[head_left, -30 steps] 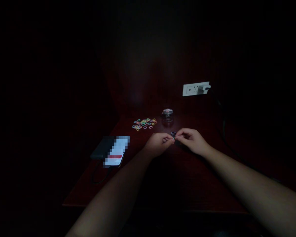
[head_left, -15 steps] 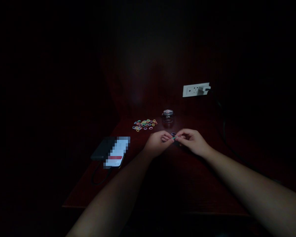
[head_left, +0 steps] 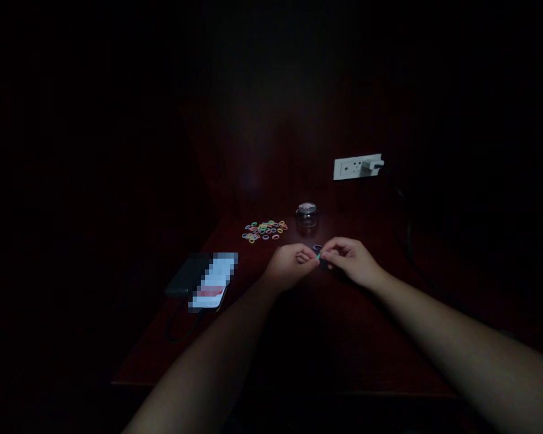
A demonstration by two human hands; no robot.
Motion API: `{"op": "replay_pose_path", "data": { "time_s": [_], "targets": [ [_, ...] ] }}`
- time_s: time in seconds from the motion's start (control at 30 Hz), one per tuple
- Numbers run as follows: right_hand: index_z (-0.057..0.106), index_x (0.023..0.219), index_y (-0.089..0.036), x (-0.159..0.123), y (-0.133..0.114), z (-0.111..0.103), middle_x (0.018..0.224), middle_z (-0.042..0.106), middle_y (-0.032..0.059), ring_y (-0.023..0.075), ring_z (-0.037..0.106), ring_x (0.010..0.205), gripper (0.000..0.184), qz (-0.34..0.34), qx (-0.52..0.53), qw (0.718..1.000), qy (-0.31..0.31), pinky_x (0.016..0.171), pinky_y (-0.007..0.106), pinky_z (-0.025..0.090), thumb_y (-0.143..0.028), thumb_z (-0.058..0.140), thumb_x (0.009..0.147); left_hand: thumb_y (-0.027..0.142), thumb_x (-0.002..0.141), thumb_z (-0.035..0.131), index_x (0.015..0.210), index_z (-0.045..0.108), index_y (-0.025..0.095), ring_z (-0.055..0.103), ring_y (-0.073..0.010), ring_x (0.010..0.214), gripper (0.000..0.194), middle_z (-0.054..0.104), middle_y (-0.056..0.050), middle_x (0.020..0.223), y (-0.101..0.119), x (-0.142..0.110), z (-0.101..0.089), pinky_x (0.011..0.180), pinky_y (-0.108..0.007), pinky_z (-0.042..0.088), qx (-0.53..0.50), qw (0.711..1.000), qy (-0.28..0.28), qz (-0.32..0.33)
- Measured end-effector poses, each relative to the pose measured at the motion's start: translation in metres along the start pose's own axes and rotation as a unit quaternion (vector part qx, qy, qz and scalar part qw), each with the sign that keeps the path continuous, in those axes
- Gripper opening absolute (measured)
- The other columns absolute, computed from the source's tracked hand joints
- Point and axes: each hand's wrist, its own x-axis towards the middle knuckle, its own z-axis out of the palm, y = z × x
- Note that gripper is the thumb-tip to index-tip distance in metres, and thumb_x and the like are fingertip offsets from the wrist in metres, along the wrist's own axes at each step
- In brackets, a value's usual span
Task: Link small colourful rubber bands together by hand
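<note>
Dark-red counter [head_left: 248, 265], dimly lit, runs beneath the left hand [head_left: 289, 265] and right hand [head_left: 353, 260], both pinched and nearly meeting. Lit phone [head_left: 215, 283] lies left of the left hand; wall socket [head_left: 356, 167] sits beyond the right. Clear jar [head_left: 306, 217] stands beyond both; loose coloured bands [head_left: 265, 230] lie beyond the left. Purple ring [head_left: 317, 247] rests just past both hands. Green band [head_left: 318, 256], gripped between them, shows shorter than half a second ago.

Left hand [head_left: 290, 265], right hand [head_left: 355, 260], fingers [head_left: 311, 263] pinched, forearms [head_left: 217, 355] angled inward
</note>
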Motion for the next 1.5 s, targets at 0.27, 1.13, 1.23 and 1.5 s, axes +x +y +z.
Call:
{"op": "replay_pose_path", "data": {
  "time_s": [0.27, 1.13, 1.23, 1.5],
  "targets": [
    [0.062, 0.074, -0.014, 0.0013, 0.0022, -0.0020, 0.058, 0.058, -0.0014, 0.0081, 0.049, 0.049, 0.025, 0.016, 0.031, 0.999, 0.037, 0.048, 0.021, 0.036, -0.036, 0.071, 0.067, 0.027, 0.069, 0.068, 0.078, 0.062, 0.011, 0.053, -0.0073, 0.057, 0.020, 0.062, -0.002, 0.067, 0.0050, -0.0006, -0.0006, 0.055, -0.019, 0.042, -0.016, 0.999, -0.021, -0.021],
    [0.059, 0.080, -0.013, -0.0003, 0.0028, -0.0021, 0.055, 0.053, -0.0028, 0.0082, 0.048, 0.048, 0.032, 0.024, -0.034, 0.996, -0.074, 0.046, 0.021, 0.036, -0.042, 0.068, 0.069, 0.027, 0.073, 0.063, 0.083, 0.062, 0.011, 0.056, -0.0086, 0.061, 0.019, 0.064, -0.004, 0.072, -0.0035, 0.0005, 0.0005, 0.056, -0.019, 0.044, 0.032, 0.999, 0.015, 0.007],
    [0.059, 0.087, -0.014, -0.0008, 0.0024, -0.0002, 0.062, 0.055, -0.0022, 0.0065, 0.044, 0.048, 0.034, 0.002, -0.039, 0.997, -0.068, 0.045, 0.020, 0.034, -0.039, 0.070, 0.067, 0.028, 0.073, 0.063, 0.083, 0.062, 0.010, 0.057, -0.0089, 0.062, 0.020, 0.065, -0.005, 0.072, -0.0033, 0.0004, 0.0006, 0.057, -0.019, 0.045, 0.027, 1.000, 0.014, 0.003],
    [0.063, 0.081, -0.014, -0.0020, 0.0008, -0.0018, 0.053, 0.046, -0.0039, 0.0076, 0.037, 0.048, 0.025, -0.029, -0.105, 0.992, -0.060, 0.046, 0.022, 0.029, -0.038, 0.064, 0.074, 0.028, 0.072, 0.065, 0.080, 0.064, 0.011, 0.058, -0.0099, 0.061, 0.019, 0.066, -0.005, 0.072, -0.0024, -0.0007, 0.0013, 0.058, -0.021, 0.047, 0.036, 0.999, 0.004, -0.009]
  ]
}}
